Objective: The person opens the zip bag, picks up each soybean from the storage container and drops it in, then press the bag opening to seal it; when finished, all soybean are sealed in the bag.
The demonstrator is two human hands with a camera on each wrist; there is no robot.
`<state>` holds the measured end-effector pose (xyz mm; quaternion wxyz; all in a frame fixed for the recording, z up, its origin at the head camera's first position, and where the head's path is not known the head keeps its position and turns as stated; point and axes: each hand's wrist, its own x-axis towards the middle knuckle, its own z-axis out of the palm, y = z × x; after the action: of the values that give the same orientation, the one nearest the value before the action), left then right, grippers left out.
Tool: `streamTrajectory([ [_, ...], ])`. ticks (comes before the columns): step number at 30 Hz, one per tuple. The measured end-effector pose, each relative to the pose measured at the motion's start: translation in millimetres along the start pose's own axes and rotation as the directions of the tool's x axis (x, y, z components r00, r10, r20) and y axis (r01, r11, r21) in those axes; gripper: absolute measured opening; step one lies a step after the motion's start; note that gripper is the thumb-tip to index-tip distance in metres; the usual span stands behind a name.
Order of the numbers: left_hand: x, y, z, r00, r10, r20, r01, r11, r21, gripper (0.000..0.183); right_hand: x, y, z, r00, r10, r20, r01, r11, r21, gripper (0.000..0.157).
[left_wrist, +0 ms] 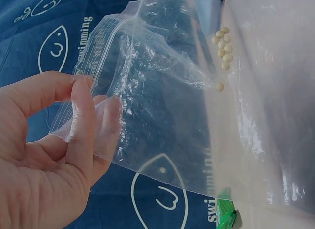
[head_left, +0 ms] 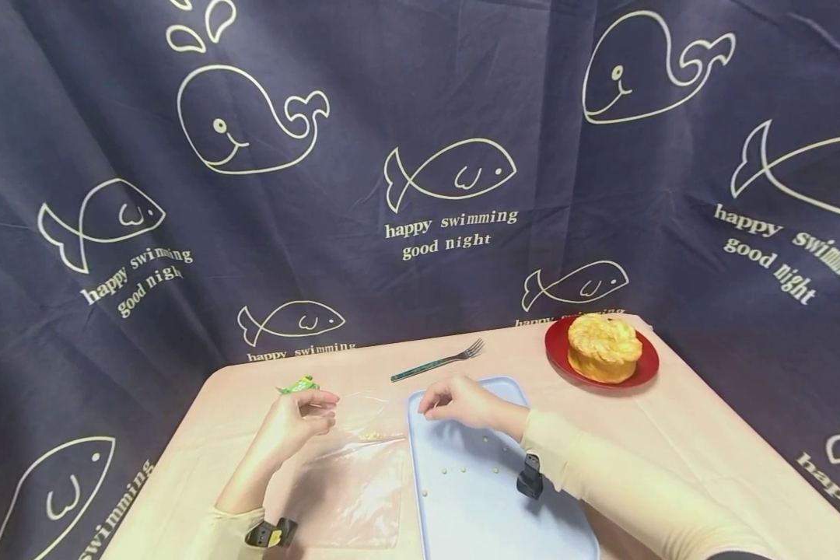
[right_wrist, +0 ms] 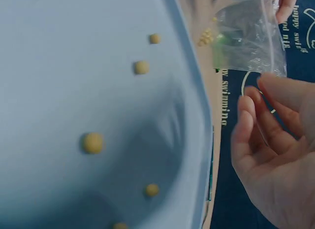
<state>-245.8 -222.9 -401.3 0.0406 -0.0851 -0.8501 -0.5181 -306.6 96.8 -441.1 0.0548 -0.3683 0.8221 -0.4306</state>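
My left hand (head_left: 294, 428) pinches the zip edge of a clear zip bag (left_wrist: 162, 106), and its raised mouth stands up from the table. Several small pale-yellow balls (left_wrist: 224, 49) lie together inside the bag. My right hand (head_left: 465, 400) hovers above the far left part of a light-blue tray (head_left: 462, 521), its fingers bent and the tips close together, near the bag's edge. Whether anything small sits between those fingertips is hidden. More yellow balls (right_wrist: 92, 143) lie scattered on the tray.
Behind the tray lies a fork (head_left: 437, 364) with a green handle. At the back right a round bread (head_left: 602, 350) sits on a red plate (head_left: 649, 364). A green packet (head_left: 301, 384) lies beyond my left hand. Dark fish-print cloth (head_left: 455, 288) hangs behind the table.
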Motion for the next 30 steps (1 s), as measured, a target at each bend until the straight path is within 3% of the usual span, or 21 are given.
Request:
streamTrajectory([
  [5, -0.8, 0.0, -0.2, 1.0, 0.001, -0.004, -0.001, 1.0, 0.007, 0.031, -13, 7, 6.2, 0.991, 0.0, 0.13, -0.007, 0.998, 0.058, 0.013],
  [13, -1.3, -0.8, -0.7, 1.0, 0.003, -0.003, -0.003, 1.0, 0.006, 0.032, -31, 14, 17.2, 0.97, -0.018, 0.243, -0.01, 0.994, 0.111, 0.01],
  [21, -3.1, 1.0, -0.3, 1.0, -0.004, -0.004, 0.003, 1.0, -0.001, 0.031, -36, 9, 23.8, 0.963, 0.017, 0.27, -0.034, 0.998, 0.057, 0.014],
  [30, -2.5, 1.6, 0.8, 1.0, -0.003, 0.0, 0.003, 1.0, -0.001, 0.033, -37, 2, 27.1, 0.968, 0.0, 0.249, 0.021, 0.996, -0.082, 0.014],
])
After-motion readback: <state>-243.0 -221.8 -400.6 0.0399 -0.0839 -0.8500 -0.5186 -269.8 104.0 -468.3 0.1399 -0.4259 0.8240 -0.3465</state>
